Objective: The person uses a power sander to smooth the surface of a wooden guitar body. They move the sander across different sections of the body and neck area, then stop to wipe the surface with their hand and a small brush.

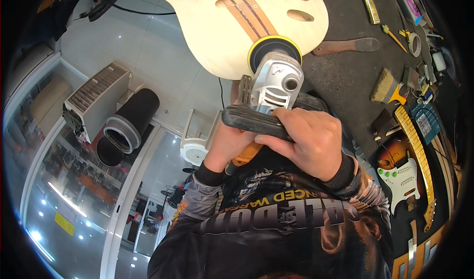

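Observation:
A power sander (276, 84) with a silver gear head, an orange body and a round yellow-rimmed disc is in front of me. Its disc overlaps the near end of a pale wooden guitar body (217, 37), which has brown stripes down its middle and cut-out slots; I cannot tell whether they touch. My right hand (313, 136) is closed around the sander's black side handle (252, 121), its thumb along the near side. Below that handle, my left hand (232, 143) grips the tool's body, its fingers mostly hidden.
The dark, dusty workbench (345, 76) carries a wooden-handled tool (350, 46), a brush (387, 86), a tape roll (414, 44) and a small sunburst guitar (400, 175). On the floor at left stand a heater-like box (98, 99) and an open black cylindrical bin (133, 118), near glass doors.

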A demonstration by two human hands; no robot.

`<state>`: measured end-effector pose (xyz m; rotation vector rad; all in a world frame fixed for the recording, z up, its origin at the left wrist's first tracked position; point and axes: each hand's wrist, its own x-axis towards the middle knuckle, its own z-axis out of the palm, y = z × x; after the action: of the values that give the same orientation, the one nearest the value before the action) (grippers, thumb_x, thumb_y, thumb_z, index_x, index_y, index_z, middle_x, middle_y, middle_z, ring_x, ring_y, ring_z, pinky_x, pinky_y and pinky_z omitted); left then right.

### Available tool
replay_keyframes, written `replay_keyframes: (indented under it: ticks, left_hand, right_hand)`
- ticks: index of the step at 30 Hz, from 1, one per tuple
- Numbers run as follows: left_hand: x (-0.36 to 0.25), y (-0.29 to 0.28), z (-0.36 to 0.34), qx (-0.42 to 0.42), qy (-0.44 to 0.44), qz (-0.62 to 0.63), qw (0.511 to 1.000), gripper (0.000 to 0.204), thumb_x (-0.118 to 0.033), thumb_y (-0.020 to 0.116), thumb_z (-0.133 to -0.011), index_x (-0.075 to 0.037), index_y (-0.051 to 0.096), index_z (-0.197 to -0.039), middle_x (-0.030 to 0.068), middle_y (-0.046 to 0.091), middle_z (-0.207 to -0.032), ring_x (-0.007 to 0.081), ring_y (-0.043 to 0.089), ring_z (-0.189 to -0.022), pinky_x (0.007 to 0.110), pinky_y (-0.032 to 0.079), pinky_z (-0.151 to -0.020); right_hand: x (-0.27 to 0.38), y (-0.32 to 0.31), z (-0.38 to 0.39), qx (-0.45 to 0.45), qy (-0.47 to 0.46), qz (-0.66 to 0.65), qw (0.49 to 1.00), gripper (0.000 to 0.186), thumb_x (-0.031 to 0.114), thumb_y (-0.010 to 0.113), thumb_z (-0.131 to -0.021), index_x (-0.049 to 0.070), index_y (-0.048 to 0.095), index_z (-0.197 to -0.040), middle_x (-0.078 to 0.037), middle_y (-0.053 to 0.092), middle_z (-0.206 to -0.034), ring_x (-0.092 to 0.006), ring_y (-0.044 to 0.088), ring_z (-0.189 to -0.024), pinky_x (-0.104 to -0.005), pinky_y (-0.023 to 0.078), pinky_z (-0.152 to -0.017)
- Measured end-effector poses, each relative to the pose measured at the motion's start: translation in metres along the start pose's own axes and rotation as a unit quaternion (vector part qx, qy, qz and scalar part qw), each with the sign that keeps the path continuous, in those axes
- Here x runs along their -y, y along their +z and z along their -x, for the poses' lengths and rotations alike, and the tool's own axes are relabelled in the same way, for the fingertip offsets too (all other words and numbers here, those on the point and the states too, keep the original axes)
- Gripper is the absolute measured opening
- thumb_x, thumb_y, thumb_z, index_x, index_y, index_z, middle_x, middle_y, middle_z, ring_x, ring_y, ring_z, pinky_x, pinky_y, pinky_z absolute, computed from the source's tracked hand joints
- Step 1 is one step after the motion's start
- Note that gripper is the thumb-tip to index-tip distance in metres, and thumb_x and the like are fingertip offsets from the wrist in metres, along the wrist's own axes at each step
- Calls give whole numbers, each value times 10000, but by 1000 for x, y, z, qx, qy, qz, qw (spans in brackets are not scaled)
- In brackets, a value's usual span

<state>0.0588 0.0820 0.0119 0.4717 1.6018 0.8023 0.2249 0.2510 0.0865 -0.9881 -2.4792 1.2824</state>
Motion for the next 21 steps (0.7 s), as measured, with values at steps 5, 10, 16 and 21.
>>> replay_keyframes:
  ticks: [5, 10, 16, 21]
  left_hand:
    - [16, -7, 3, -11, 3, 22, 1000, 353, 5, 801, -928, 2, 662, -1252, 78, 776, -1121, 170, 742, -1048, 364, 605, -952]
    - [26, -37, 5, -22, -24, 65, 997, 264, -43, 791, -978, 19, 712, -1222, 93, 789, -1181, 193, 741, -1102, 382, 596, -990]
    - [65, -101, 15, -17, 38, -89, 995, 738, -92, 801, -990, 17, 483, -1648, 128, 739, -1377, 208, 710, -1228, 398, 577, -1064]
    - [79, -151, 21, -23, 26, -129, 991, 657, -243, 781, -1039, -12, 516, -1594, 158, 746, -1331, 264, 728, -1215, 433, 582, -1054]
  right_hand:
    - [2, 12, 0, -10, -19, 3, 1000, 453, 384, 963, -844, 53, 747, -1064, -81, 717, -776, -279, 733, -654, -394, 560, -591]
    - [20, 30, -22, -7, -28, -1, 1000, 475, 386, 978, -823, 42, 764, -1071, -105, 772, -823, -293, 763, -683, -392, 575, -607]
    - [47, 67, -50, 2, -53, 8, 999, 449, 405, 942, -866, 65, 732, -1070, -58, 702, -790, -273, 724, -654, -397, 554, -586]
    - [73, 100, -84, 9, -70, 16, 997, 435, 502, 795, -998, 98, 651, -926, -53, 649, -724, -284, 711, -640, -404, 556, -576]
